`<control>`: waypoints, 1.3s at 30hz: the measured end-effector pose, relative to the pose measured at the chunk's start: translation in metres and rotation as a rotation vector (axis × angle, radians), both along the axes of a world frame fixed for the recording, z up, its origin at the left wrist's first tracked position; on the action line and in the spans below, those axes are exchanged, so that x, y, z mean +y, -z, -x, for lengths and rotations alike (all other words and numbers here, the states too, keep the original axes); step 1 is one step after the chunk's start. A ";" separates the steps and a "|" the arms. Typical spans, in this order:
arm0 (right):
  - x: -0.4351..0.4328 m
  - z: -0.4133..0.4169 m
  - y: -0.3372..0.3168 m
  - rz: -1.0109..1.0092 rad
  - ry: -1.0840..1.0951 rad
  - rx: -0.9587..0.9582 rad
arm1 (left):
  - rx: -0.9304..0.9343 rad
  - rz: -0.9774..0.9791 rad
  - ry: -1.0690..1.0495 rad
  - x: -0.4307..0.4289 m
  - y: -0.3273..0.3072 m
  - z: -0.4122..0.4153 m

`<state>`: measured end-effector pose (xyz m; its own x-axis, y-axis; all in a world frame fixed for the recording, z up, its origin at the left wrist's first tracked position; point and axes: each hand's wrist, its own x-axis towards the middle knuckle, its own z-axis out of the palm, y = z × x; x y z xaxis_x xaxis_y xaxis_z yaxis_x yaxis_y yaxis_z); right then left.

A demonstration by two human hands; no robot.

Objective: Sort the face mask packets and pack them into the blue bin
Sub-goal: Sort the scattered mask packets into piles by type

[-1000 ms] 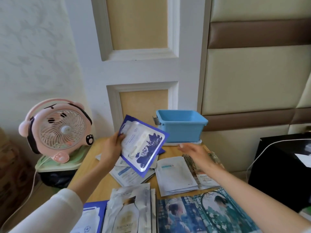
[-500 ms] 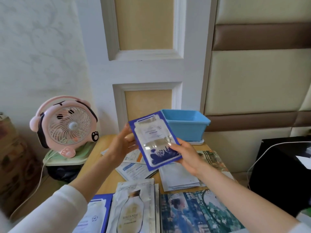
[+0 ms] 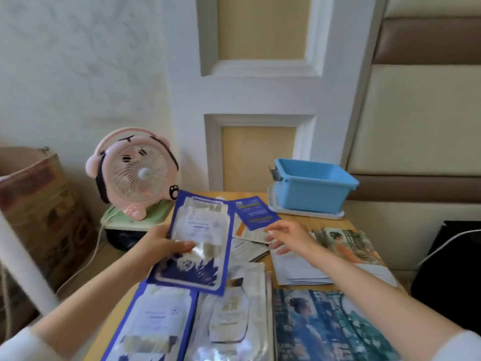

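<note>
Standing off the table's left edge are a cardboard box (image 3: 39, 204) and a pink fan (image 3: 135, 173). Next comes the left hand (image 3: 158, 246), which grips a blue-bordered packet (image 3: 205, 230) by its left edge, thumb across the silver face. It holds the packet clear of the table (image 3: 320, 223). The packet's long axis runs from near to far, leaning a little rightward at the top.

Just below its lower end, at the table's near left corner, lies a blue-bordered pile (image 3: 156, 321) of the same design, its long axis likewise near to far. The left hand is the nearer one, so laying the packet on that pile looks like the step in hand: a short drop toward the near edge.

Beside that pile sits a silver pile (image 3: 229, 316), then teal picture packets (image 3: 325, 332) along the near edge. In the table's middle lie loose packets (image 3: 250, 243), overlapping, with a dark blue packet (image 3: 256, 212) at their far side. The right hand (image 3: 289, 235) hovers over them with fingers spread, holding nothing, well apart from the left hand. To its right are a white stack (image 3: 299, 272) and an orange picture packet (image 3: 348, 246).

At the far right corner the blue bin (image 3: 315, 194) stands on a white tray (image 3: 304, 213), nearer the right hand. What shows of its inside holds no packets, though its floor is hidden.
</note>
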<state>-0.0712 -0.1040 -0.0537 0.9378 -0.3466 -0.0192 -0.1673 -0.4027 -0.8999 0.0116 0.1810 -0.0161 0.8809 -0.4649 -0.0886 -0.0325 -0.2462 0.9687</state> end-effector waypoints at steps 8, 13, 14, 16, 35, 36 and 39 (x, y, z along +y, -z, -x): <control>-0.038 -0.065 0.032 0.654 0.035 0.069 | 0.144 -0.163 -0.092 0.123 0.037 0.033; -0.041 -0.092 0.046 0.683 0.001 0.101 | 0.198 -0.167 -0.068 0.133 0.047 0.039; -0.043 -0.097 0.050 0.685 -0.001 0.121 | 0.209 -0.159 -0.058 0.132 0.049 0.039; -0.048 -0.105 0.056 0.679 -0.001 0.158 | 0.242 -0.141 -0.027 0.127 0.051 0.038; -0.020 -0.112 0.036 1.000 0.050 0.103 | -0.745 -0.654 0.140 0.008 0.029 0.006; -0.017 -0.107 0.024 0.888 0.045 0.032 | -0.767 -0.629 0.144 0.000 0.026 0.001; -0.004 -0.090 -0.022 0.610 -0.015 -0.238 | -0.809 -0.538 0.123 -0.021 0.017 -0.007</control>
<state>0.0184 -0.1085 -0.0316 0.8972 -0.2162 0.3852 0.0178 -0.8536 -0.5206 0.0189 0.1602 -0.0334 0.7172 -0.6319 0.2939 -0.6925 -0.5988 0.4023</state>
